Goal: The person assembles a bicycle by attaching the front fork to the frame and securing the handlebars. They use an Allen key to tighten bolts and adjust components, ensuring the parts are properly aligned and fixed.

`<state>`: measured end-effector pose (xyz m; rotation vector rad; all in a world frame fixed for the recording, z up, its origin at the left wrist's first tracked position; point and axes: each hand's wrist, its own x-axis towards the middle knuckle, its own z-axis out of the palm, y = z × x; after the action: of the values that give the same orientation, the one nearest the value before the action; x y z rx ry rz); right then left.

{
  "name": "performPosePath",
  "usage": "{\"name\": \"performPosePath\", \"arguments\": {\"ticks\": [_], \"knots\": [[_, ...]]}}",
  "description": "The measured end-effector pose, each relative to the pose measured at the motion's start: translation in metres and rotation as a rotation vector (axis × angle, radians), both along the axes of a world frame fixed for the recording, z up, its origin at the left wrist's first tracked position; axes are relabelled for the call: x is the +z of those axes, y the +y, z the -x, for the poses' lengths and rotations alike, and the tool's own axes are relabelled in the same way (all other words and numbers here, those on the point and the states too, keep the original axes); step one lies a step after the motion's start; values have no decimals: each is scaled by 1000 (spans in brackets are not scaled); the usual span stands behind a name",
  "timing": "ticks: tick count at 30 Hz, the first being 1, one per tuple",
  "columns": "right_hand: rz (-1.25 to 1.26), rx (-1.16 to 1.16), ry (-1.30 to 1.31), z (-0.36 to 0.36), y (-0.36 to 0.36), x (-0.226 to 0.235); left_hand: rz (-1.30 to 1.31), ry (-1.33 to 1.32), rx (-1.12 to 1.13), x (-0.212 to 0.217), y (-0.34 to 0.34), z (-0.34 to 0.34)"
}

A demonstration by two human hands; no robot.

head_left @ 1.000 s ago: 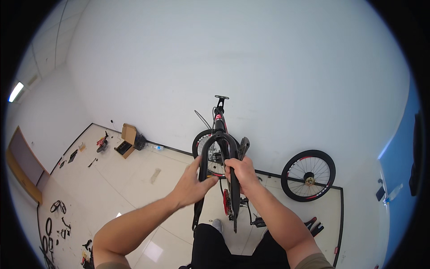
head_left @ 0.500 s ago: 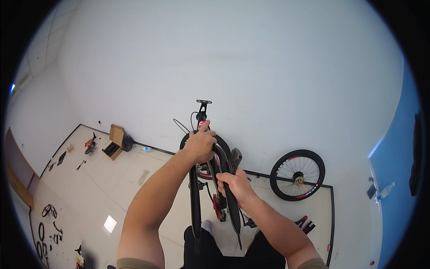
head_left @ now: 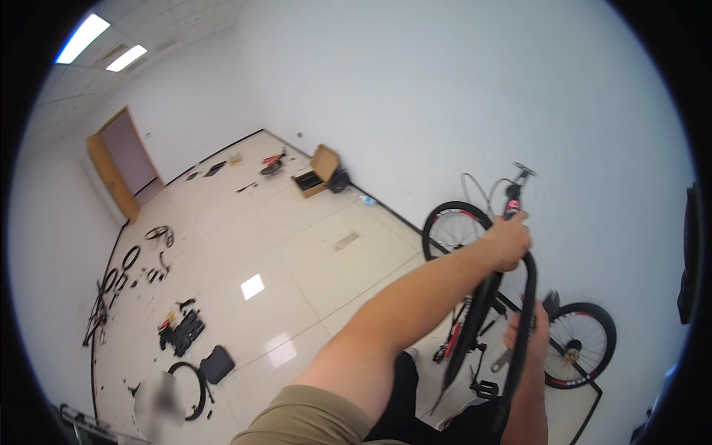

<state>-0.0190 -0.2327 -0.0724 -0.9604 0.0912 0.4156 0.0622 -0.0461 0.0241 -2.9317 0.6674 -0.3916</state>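
Note:
A black bicycle, partly assembled, leans at my right. Its two-legged fork point(head_left: 472, 337) points toward me with no wheel between the legs. My left hand point(head_left: 512, 241) is closed round the top of the fork, just below the red-marked head tube point(head_left: 512, 206). Lower down, my right hand point(head_left: 537, 326) wraps the right leg, which hides part of the fingers. A flat grey piece point(head_left: 501, 362) with a rounded, holed end, like a spanner, pokes out beside that hand. One wheel point(head_left: 445, 211) shows behind the frame, and a pedal point(head_left: 486, 389) hangs below.
A loose wheel point(head_left: 604, 326) leans against the wall at right. Along the far wall stands an opened cardboard box point(head_left: 315, 182). Tools point(head_left: 185, 334), a black case point(head_left: 217, 365), a tyre point(head_left: 200, 389) and several bike parts point(head_left: 131, 256) lie on the left floor. A doorway point(head_left: 132, 159) is far left.
My view has swung left, so the bicycle and both hands now appear farther right. More of the floor and the door show. Both hands keep hold of the fork.

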Motion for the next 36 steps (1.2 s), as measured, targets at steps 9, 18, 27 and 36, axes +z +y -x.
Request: {"name": "performPosePath", "arguments": {"ticks": [9, 18, 27, 36], "knots": [[197, 220, 601, 41, -54, -245, -57, -6, -4, -4, 1, 0], [368, 111, 796, 81, -53, -357, -121, -90, -33, -1, 7, 4], [577, 62, 668, 89, -34, -347, -81, 41, 45, 5, 16, 10], [591, 167, 659, 87, -38, -347, -46, 67, 38, 7, 19, 14]]}}
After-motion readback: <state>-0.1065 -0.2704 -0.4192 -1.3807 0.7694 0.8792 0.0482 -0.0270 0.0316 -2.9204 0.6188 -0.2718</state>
